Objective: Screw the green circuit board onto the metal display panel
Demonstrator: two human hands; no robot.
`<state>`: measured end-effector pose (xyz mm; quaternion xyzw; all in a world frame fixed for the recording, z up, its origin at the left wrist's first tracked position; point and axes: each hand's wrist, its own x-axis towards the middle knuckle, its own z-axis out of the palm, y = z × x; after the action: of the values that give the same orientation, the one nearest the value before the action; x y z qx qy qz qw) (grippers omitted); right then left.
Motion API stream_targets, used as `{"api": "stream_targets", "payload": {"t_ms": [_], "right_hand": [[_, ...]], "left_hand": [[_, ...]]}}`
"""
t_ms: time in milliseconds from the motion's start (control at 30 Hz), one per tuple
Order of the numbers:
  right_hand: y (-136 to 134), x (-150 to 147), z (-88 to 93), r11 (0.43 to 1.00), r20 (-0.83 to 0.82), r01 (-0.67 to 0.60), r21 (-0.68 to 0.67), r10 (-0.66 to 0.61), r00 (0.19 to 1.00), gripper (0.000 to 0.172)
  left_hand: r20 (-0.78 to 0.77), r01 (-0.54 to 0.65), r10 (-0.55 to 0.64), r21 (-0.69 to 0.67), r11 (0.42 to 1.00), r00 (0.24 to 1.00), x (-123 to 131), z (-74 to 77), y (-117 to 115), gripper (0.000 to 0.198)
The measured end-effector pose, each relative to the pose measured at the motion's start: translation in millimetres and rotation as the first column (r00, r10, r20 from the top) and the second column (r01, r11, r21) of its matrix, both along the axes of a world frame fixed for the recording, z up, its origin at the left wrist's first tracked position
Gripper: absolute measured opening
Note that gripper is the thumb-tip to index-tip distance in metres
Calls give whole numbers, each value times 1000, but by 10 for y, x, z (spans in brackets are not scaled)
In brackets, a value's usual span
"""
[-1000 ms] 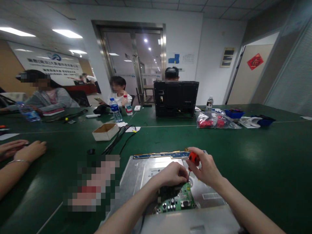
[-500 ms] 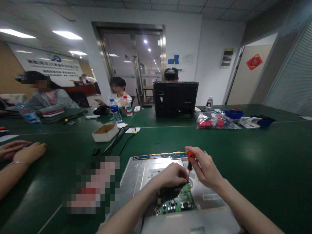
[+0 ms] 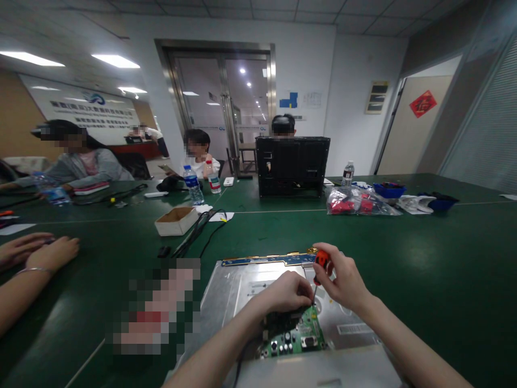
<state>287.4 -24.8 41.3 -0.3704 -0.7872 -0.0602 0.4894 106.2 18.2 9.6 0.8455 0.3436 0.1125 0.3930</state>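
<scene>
Head camera: the right hand [image 3: 343,277] grips the orange-and-black handle of a screwdriver [image 3: 322,260], its shaft pointing down and leaning slightly. The left hand [image 3: 288,291] is bent in from the near left, its thumb and fingertips bunched beside the screwdriver's tip; whether they pinch the shaft, a small part or nothing, I cannot tell. Under them lies a green circuit board [image 3: 305,343], its far right corner just at the tip, its left part in shadow beneath the left wrist.

The step in hand looks like turning a screw at that corner, though no screw head is visible and the direction of turn cannot be read. As I judge it, the next move calls for a tip held square in the slot, light downward pressure and left fingers clear of any slip onto the components.

The board sits on a silvery metal panel [image 3: 230,288], with a narrow blue circuit strip [image 3: 258,260] along the panel's far edge. Beyond, on the green table [image 3: 444,269], are cables [image 3: 194,233] and a small box [image 3: 176,223] to the far left, and a clear bag [image 3: 355,202] with red items to the far right.
</scene>
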Motion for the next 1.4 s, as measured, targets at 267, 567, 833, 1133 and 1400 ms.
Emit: {"api": "stream_targets", "payload": {"t_ms": [267,567,833,1133,1400], "right_hand": [[-16,-25,24,1000,-13,-17,-8,16,1000,15],[10,-15,15,997,-30,53,59,-51,998,16],[-37,-17,79,1000,-13,-8,-4,8,1000,27],[-20,19,45,1000,2,27,3,-27,1000,26],[-26,-16,48,1000,-28,0,-24,-1,1000,32]], "left_hand": [[-15,5,-5,6,1000,1000,-6,9,-1,16],[-31,0,0,4,1000,1000,6,6,0,17],[-16,-3,3,-7,1000,1000,14,14,2,14],[-29,5,-5,9,1000,1000,0,9,2,17],[-27,16,-16,14,1000,1000,7,-7,10,17]]}}
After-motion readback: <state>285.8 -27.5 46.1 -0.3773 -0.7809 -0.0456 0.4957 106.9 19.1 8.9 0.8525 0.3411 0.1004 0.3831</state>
